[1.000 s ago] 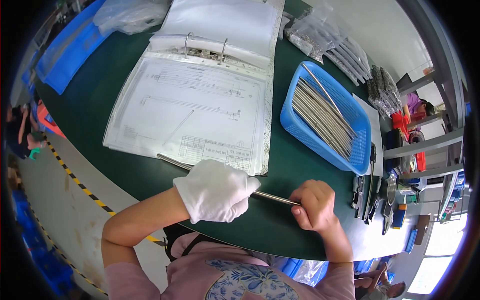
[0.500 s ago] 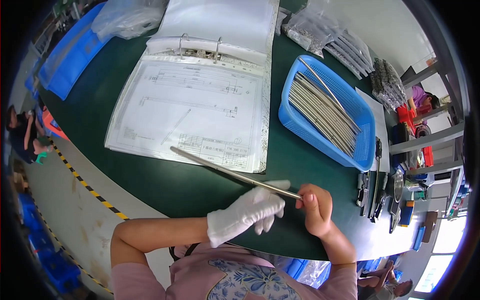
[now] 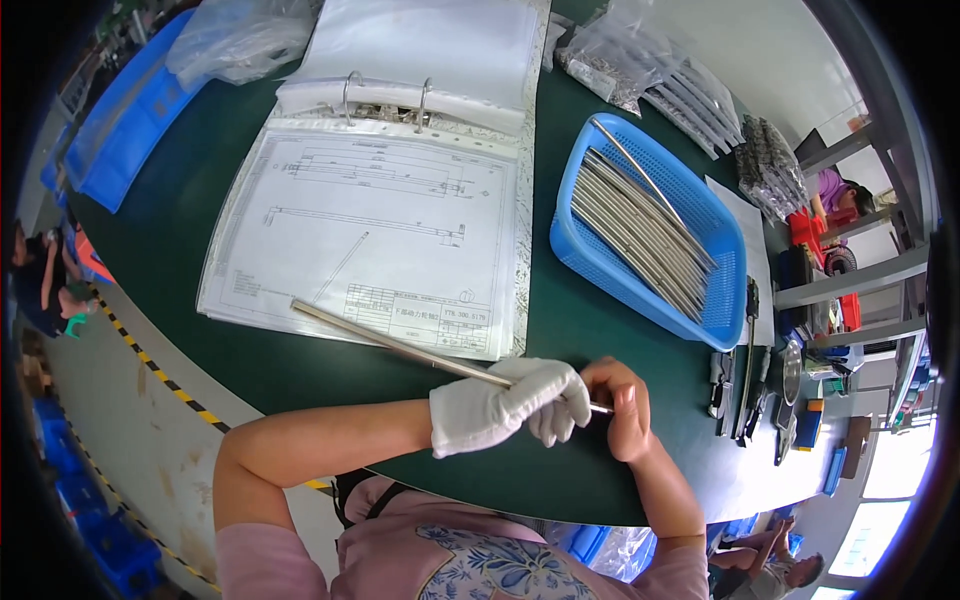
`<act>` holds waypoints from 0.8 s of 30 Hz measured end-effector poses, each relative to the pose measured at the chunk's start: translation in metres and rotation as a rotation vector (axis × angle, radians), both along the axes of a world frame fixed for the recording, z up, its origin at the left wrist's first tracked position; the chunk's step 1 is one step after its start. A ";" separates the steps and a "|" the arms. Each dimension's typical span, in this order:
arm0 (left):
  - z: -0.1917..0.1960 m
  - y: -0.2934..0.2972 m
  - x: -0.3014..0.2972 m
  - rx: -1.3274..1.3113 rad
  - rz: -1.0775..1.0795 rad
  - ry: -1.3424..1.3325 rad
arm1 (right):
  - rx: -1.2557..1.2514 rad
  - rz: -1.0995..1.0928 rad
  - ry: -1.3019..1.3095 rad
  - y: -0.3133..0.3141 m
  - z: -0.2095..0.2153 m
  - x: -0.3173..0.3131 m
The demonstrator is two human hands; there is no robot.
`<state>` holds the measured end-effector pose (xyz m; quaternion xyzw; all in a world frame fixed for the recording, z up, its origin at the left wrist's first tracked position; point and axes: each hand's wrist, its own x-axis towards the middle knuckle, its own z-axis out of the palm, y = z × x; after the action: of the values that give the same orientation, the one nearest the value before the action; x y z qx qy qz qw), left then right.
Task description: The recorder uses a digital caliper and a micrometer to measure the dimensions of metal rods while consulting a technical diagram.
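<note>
A long, thin metal rod point(image 3: 388, 344) slants over the front of the table, its far end above the lower edge of an open ring binder point(image 3: 370, 260) with a drawing page. My left hand point(image 3: 512, 402), in a white glove, is closed round the rod near its right end. My bare right hand point(image 3: 622, 405) has its fingers curled at that right end, pinching the tip; part of the grip is hidden. To the right of the binder, a blue plastic basket point(image 3: 622, 292) holds several similar metal rods point(image 3: 640, 232), with one lying apart across the others.
Plastic bags of parts point(image 3: 610, 55) lie at the back right. Hand tools point(image 3: 745, 375) are lined up right of the basket, beside a paper sheet point(image 3: 765, 300). A blue bin point(image 3: 120, 135) stands at the far left. Other people sit farther off on both sides.
My left glove has closed round the rod, where its fingers were spread beneath it before. The rod's far end has shifted left. My right hand stays at the other end.
</note>
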<state>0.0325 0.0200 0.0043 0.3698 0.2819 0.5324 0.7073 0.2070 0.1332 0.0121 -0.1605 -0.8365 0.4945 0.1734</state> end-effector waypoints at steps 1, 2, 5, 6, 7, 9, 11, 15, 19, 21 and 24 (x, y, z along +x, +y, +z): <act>0.005 -0.002 0.000 0.094 0.028 0.053 | -0.020 -0.019 0.025 0.006 0.001 -0.006; 0.011 -0.002 0.000 0.144 -0.046 0.057 | 0.030 0.006 0.038 0.014 -0.001 -0.010; 0.013 -0.009 0.000 0.266 -0.103 0.138 | 0.607 0.090 -0.088 0.019 0.010 -0.047; 0.015 -0.010 -0.005 0.260 -0.159 0.204 | 0.656 0.122 -0.127 0.011 0.012 -0.058; 0.013 -0.013 -0.008 0.262 -0.150 0.200 | 0.721 0.129 -0.151 0.002 0.010 -0.065; 0.005 -0.017 -0.009 0.264 -0.145 0.164 | 0.838 0.142 -0.155 -0.009 0.007 -0.069; -0.003 -0.016 -0.006 0.279 -0.131 0.115 | 0.887 0.182 -0.156 -0.016 0.001 -0.067; 0.001 -0.012 -0.006 0.287 -0.218 0.105 | 0.977 0.195 -0.116 -0.021 -0.004 -0.065; 0.014 -0.008 -0.022 0.056 -0.132 0.159 | 0.888 0.061 -0.063 -0.011 -0.005 -0.057; 0.002 -0.006 -0.019 -0.058 -0.044 0.085 | 0.832 -0.069 -0.086 -0.002 0.002 -0.028; 0.004 -0.004 -0.017 0.006 0.105 0.110 | 0.855 -0.403 -0.145 0.013 0.005 0.035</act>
<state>0.0158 0.0155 0.0087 0.3853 0.3380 0.5484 0.6608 0.2421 0.1458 0.0172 -0.2678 -0.9271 0.0499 0.2573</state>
